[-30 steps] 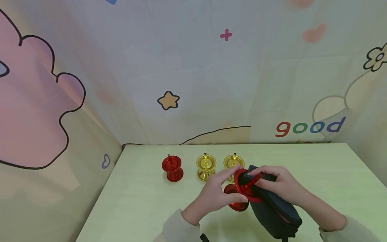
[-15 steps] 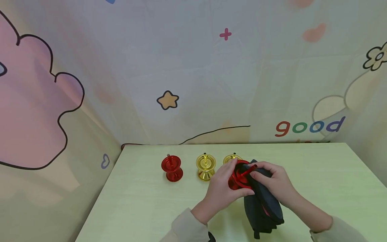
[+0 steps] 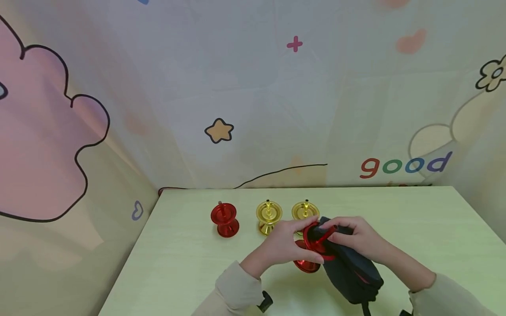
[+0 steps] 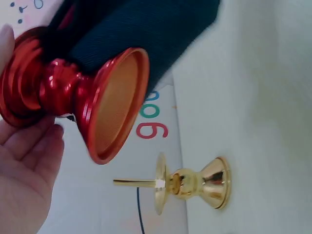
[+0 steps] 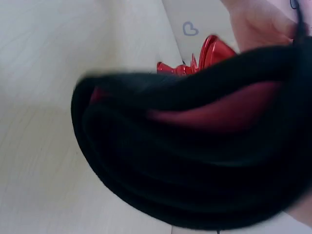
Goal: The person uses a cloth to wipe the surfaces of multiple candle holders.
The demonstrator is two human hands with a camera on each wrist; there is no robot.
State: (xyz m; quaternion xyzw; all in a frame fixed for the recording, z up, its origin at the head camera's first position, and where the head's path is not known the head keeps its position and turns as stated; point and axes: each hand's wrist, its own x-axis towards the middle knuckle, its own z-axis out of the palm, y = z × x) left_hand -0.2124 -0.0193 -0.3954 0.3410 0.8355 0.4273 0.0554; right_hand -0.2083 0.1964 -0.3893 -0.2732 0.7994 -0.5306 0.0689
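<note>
My left hand (image 3: pixel 278 248) grips a red metal candle holder (image 3: pixel 307 266) by its dish, thumb and fingers spread round the rim. The holder is tilted, its spike pointing up and right; the left wrist view shows the hollow underside of its base (image 4: pixel 117 107) turned outward. With my right hand (image 3: pixel 361 239) I pinch a folded dark cloth (image 3: pixel 349 272) against the inside of the dish, beside the spike. The cloth hangs down towards me, and pink lining (image 5: pixel 219 114) shows between its folds in the right wrist view. The right fingertips are partly hidden by cloth.
Another red candle holder (image 3: pixel 225 219) stands at the back left of the pale table (image 3: pixel 170 267). Two gold ones, one in the middle (image 3: pixel 269 215) and one (image 3: pixel 305 210) just behind my left fingers, share its row. A printed backdrop (image 3: pixel 257 109) rises behind.
Both hands moved the candle holder and cloth away from me and up, then back down towards me. The cloth's hanging end swung left and partly back right. Both grips stayed.
</note>
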